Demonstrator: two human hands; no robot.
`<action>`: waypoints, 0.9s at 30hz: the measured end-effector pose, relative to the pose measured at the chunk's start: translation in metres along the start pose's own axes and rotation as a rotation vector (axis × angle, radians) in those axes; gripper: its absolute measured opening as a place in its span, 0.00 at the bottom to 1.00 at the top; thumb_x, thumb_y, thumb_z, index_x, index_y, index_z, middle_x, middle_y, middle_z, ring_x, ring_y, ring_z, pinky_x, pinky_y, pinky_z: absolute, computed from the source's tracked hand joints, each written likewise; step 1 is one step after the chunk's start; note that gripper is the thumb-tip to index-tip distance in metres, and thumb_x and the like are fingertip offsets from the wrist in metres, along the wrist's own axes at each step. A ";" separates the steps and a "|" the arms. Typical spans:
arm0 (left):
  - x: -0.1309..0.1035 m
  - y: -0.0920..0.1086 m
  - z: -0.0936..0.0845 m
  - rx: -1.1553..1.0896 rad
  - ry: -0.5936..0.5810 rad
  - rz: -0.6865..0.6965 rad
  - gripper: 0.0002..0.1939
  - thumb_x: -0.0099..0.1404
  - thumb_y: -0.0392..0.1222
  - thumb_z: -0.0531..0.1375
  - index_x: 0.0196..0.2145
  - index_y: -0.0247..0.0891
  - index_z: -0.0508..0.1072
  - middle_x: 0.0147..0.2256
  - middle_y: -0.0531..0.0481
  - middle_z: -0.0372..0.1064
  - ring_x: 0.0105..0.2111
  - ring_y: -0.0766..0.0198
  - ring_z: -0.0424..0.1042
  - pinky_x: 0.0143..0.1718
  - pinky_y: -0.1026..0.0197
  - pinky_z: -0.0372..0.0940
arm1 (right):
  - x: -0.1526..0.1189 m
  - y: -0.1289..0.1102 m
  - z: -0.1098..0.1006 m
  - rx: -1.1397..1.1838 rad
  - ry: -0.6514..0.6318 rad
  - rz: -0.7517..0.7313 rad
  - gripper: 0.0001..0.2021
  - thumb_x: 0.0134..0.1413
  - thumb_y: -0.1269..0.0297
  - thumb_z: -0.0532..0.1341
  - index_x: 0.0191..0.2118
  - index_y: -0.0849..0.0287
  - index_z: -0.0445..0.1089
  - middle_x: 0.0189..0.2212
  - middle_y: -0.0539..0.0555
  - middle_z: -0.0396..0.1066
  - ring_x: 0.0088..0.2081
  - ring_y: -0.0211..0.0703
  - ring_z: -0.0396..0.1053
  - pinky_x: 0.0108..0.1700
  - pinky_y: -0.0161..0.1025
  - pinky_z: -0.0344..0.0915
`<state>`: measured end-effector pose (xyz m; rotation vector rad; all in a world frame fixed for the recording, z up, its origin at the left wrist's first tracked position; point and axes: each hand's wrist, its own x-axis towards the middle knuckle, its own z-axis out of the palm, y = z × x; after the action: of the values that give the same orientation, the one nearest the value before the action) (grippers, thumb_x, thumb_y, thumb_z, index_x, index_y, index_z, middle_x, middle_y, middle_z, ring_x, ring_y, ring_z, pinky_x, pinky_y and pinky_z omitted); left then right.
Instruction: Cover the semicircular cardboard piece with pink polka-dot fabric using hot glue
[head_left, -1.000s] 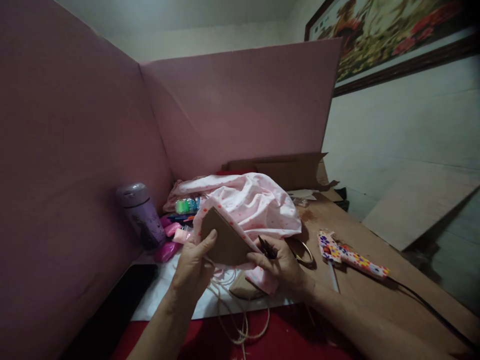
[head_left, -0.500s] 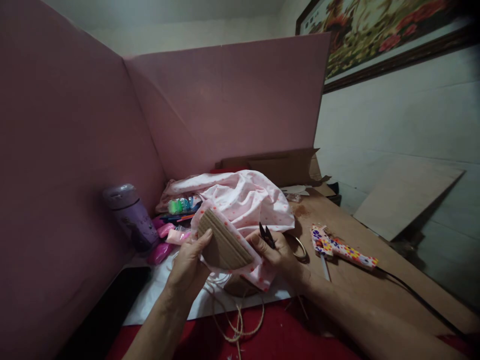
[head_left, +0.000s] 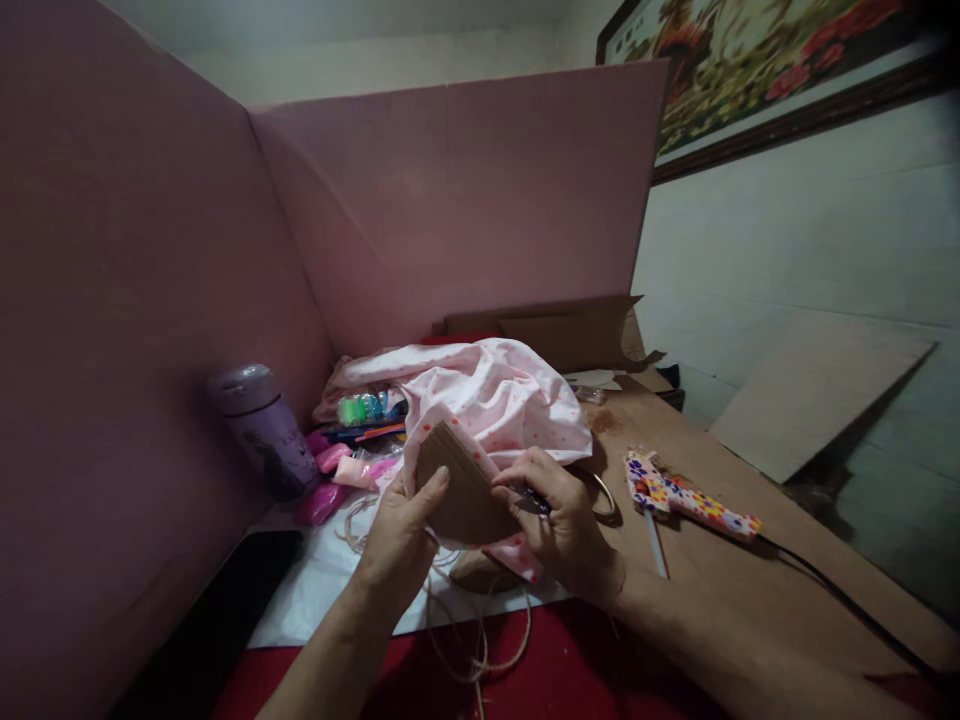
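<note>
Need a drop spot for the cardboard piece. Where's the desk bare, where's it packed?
Bare: brown desktop between the cardboard box and glue gun; also the desktop near its cord. Crowded: the corner by the purple bottle, pink cloth, and twine under both hands.

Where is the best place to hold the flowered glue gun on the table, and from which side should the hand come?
Probably the handle end of the glue gun, near its black cord, from above: it lies flat on the table, its nozzle end toward the right hand.
</note>
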<state>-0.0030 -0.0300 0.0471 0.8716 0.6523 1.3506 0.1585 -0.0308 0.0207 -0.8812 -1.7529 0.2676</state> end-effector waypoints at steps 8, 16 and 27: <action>-0.001 -0.008 -0.003 0.073 -0.071 0.058 0.18 0.56 0.37 0.61 0.46 0.43 0.71 0.39 0.48 0.75 0.39 0.57 0.72 0.43 0.57 0.66 | -0.003 0.001 0.002 -0.159 -0.014 0.023 0.02 0.50 0.69 0.58 0.32 0.60 0.67 0.29 0.55 0.67 0.33 0.45 0.65 0.34 0.38 0.58; -0.002 -0.006 0.001 -0.070 -0.055 -0.001 0.18 0.61 0.45 0.56 0.48 0.41 0.71 0.41 0.45 0.74 0.45 0.55 0.70 0.50 0.54 0.61 | -0.004 0.007 0.005 -0.092 -0.030 0.104 0.05 0.52 0.66 0.58 0.27 0.60 0.66 0.24 0.52 0.65 0.27 0.41 0.62 0.29 0.35 0.55; -0.004 -0.006 0.002 -0.133 -0.056 0.013 0.23 0.62 0.45 0.55 0.55 0.41 0.63 0.47 0.44 0.70 0.50 0.55 0.65 0.55 0.54 0.55 | -0.003 0.003 0.005 -0.058 0.013 0.166 0.11 0.53 0.61 0.58 0.24 0.60 0.65 0.21 0.50 0.65 0.24 0.37 0.60 0.26 0.33 0.53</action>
<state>0.0013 -0.0343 0.0431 0.8053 0.5081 1.3606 0.1558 -0.0299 0.0152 -1.0701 -1.6849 0.3195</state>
